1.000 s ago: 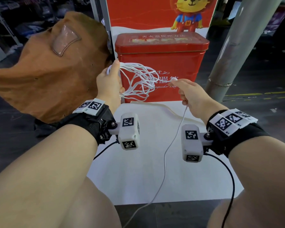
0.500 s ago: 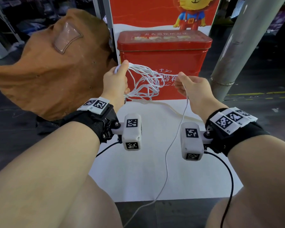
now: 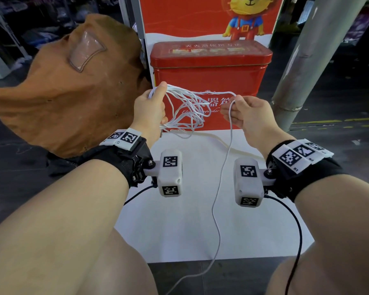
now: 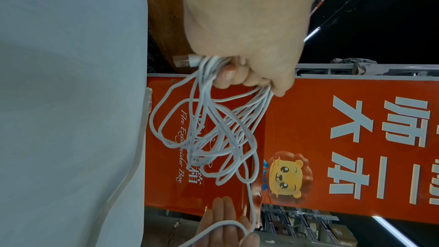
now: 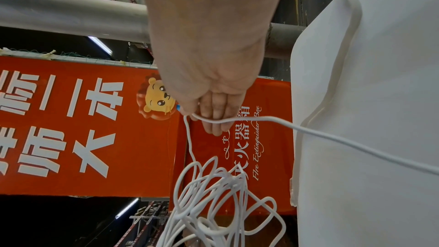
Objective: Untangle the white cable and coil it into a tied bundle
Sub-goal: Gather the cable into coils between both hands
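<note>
- Now my left hand [image 3: 150, 109] grips the looped white cable [image 3: 186, 109] above the surface [image 3: 179, 231].
- My right hand [image 3: 246, 116] pinches one strand; the tail hangs down.

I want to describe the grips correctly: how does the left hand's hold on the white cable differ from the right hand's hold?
The left hand grips many gathered loops of the white cable in curled fingers; the right hand holds a single strand. A USB plug sticks out beside the left hand; a loose length hangs down from the right hand. Both are raised before the red tin.
</note>
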Demonstrator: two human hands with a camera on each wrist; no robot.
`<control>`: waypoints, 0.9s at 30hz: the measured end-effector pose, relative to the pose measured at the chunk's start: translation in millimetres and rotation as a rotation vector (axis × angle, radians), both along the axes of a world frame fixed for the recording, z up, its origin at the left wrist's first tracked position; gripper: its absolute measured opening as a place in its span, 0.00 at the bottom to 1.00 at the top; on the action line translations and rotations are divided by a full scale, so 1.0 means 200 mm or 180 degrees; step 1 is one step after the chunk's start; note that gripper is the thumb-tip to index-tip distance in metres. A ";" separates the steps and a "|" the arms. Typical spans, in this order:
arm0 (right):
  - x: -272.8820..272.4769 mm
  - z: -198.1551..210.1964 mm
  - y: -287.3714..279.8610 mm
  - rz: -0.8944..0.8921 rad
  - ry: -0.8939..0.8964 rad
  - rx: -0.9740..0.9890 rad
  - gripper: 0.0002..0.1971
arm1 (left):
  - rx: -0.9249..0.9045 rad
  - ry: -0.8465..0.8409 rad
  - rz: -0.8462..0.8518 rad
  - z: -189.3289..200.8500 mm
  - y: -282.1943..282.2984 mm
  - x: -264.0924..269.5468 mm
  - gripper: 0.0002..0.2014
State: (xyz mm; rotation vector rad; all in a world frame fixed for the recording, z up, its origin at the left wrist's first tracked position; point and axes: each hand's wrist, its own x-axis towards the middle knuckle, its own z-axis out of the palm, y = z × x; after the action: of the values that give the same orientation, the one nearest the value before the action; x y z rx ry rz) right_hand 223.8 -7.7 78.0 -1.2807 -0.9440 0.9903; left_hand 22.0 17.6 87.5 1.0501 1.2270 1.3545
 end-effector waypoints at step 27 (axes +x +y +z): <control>-0.03 -0.01 0.03 -0.0037 -0.1255 0.0131 0.11 | -0.0122 0.0121 0.0136 -0.03 0.02 -0.01 0.11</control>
State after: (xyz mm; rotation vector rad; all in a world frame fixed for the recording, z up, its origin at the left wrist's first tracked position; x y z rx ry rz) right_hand 218.0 -2.2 75.5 -1.4744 -1.2481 0.7158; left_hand 20.8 21.4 82.4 1.0322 1.3053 1.3436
